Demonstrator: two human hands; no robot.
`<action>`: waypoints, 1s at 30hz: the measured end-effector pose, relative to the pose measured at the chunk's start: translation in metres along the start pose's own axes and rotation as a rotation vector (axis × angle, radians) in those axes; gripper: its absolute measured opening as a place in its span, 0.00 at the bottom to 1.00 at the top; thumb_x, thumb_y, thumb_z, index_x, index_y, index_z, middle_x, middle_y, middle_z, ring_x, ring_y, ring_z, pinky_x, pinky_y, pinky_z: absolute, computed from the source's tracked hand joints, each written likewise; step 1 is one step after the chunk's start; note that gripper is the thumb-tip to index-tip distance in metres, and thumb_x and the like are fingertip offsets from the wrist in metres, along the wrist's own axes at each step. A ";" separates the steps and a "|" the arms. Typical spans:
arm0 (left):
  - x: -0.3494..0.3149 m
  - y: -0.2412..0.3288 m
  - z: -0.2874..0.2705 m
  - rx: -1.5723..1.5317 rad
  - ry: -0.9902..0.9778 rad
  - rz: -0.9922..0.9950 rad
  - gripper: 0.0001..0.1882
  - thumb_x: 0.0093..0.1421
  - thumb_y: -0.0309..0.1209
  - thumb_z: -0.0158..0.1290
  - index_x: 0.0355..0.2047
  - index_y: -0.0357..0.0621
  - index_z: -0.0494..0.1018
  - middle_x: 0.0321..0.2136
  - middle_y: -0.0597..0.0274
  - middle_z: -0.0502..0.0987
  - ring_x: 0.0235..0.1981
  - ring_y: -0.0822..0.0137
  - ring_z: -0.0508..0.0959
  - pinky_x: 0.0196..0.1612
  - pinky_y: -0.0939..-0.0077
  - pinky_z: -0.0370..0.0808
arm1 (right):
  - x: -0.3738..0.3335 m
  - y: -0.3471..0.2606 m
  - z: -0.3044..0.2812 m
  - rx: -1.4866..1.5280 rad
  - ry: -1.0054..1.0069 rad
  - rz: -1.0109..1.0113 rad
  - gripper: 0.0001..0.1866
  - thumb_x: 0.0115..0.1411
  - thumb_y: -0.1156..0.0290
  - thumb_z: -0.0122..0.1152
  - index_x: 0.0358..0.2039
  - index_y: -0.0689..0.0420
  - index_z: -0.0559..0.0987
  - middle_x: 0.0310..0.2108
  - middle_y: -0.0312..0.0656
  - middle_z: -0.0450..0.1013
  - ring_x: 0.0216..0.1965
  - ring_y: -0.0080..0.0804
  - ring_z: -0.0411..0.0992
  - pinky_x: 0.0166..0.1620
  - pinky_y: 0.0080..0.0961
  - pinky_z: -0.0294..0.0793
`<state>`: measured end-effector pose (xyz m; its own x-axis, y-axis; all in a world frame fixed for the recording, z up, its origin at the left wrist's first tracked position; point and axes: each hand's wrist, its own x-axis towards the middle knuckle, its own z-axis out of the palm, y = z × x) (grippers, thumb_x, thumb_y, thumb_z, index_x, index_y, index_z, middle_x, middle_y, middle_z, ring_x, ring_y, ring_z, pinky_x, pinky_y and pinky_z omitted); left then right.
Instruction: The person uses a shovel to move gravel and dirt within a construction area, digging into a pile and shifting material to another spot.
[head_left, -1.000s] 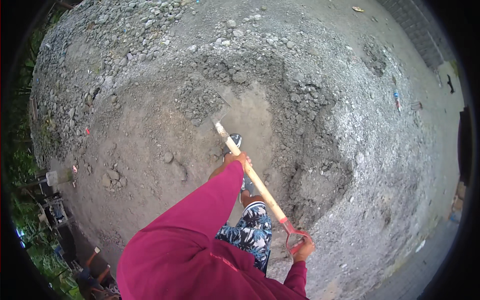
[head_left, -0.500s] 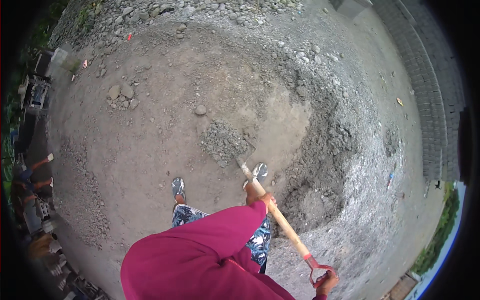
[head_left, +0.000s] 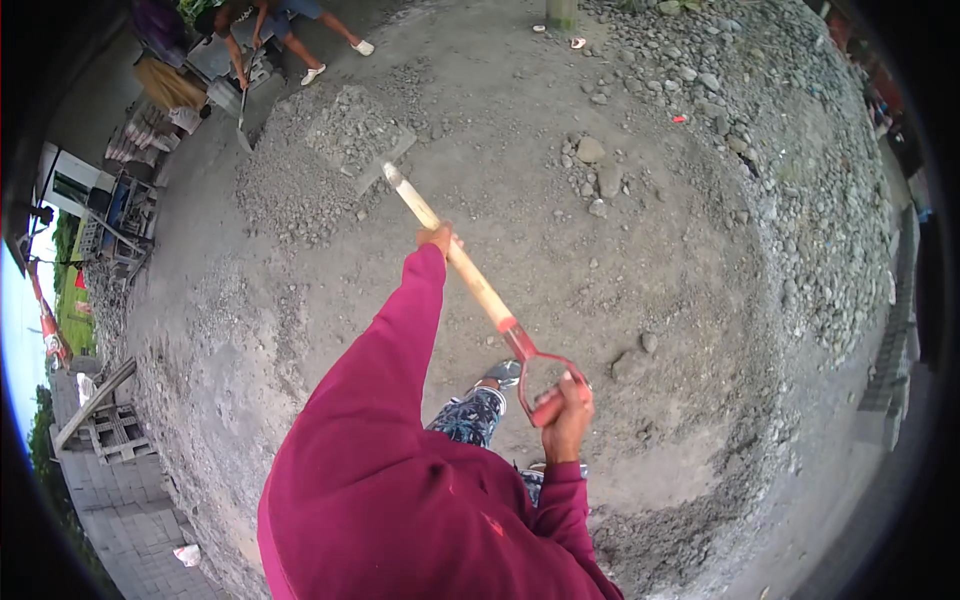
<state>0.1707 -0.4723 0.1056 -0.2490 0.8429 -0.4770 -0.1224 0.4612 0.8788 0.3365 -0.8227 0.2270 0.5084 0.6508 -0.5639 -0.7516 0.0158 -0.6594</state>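
A shovel [head_left: 468, 272] with a pale wooden shaft and a red D-shaped grip slants across the middle of the view. My left hand [head_left: 437, 238] is wrapped around the shaft, below the blade end. Around the red grip, my right hand [head_left: 569, 414] is closed at the near end. Grey gravelly mix [head_left: 352, 128] lies over the blade, so that only the blade's rear edges show. Blade and mix are over a low grey gravel heap [head_left: 275, 190]; whether they touch it I cannot tell.
At the far left a co-worker [head_left: 290, 25] bends over with another shovel [head_left: 243, 128] at the heap's edge. Stones [head_left: 600, 165] lie on the ground ahead, and a rocky bank [head_left: 800, 170] runs along the right. A wooden pallet [head_left: 118, 432] and stacked blocks [head_left: 130, 510] stand at left.
My view and body have turned left. The loaded shovel has swung from near my feet to the gravel heap, with my left arm now stretched out. Both hands keep their hold.
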 end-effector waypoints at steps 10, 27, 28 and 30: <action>0.009 -0.001 -0.046 -0.045 -0.049 -0.403 0.18 0.55 0.31 0.48 0.44 0.33 0.64 0.28 0.49 0.73 0.22 0.55 0.76 0.24 0.60 0.78 | -0.033 -0.034 0.147 -0.515 -0.464 -0.068 0.31 0.49 0.75 0.65 0.53 0.66 0.64 0.27 0.36 0.71 0.23 0.19 0.69 0.27 0.18 0.69; -0.608 -0.344 0.146 0.558 -1.152 -1.059 0.21 0.53 0.34 0.56 0.41 0.35 0.64 0.28 0.50 0.73 0.27 0.54 0.77 0.31 0.56 0.80 | -0.358 -0.190 -0.240 -0.798 0.730 -0.274 0.29 0.42 0.73 0.68 0.48 0.62 0.73 0.40 0.50 0.75 0.35 0.36 0.77 0.40 0.27 0.74; -0.638 -0.356 0.151 0.610 -1.209 -1.031 0.20 0.53 0.34 0.57 0.40 0.34 0.64 0.28 0.51 0.73 0.26 0.54 0.77 0.31 0.57 0.80 | -0.375 -0.182 -0.258 -0.755 0.798 -0.305 0.30 0.42 0.73 0.69 0.48 0.61 0.72 0.40 0.49 0.75 0.36 0.37 0.77 0.40 0.27 0.74; -0.695 -0.373 0.155 0.726 -1.312 -1.017 0.19 0.51 0.32 0.57 0.39 0.35 0.64 0.27 0.52 0.72 0.25 0.55 0.76 0.31 0.58 0.79 | -0.402 -0.176 -0.282 -0.678 0.945 -0.308 0.29 0.43 0.73 0.69 0.49 0.57 0.72 0.42 0.48 0.75 0.38 0.39 0.77 0.41 0.28 0.75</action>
<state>0.5383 -1.1867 0.1076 0.5283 -0.3328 -0.7811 0.7612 0.5933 0.2620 0.3825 -1.3011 0.4299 0.9481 -0.1278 -0.2912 -0.3144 -0.5139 -0.7982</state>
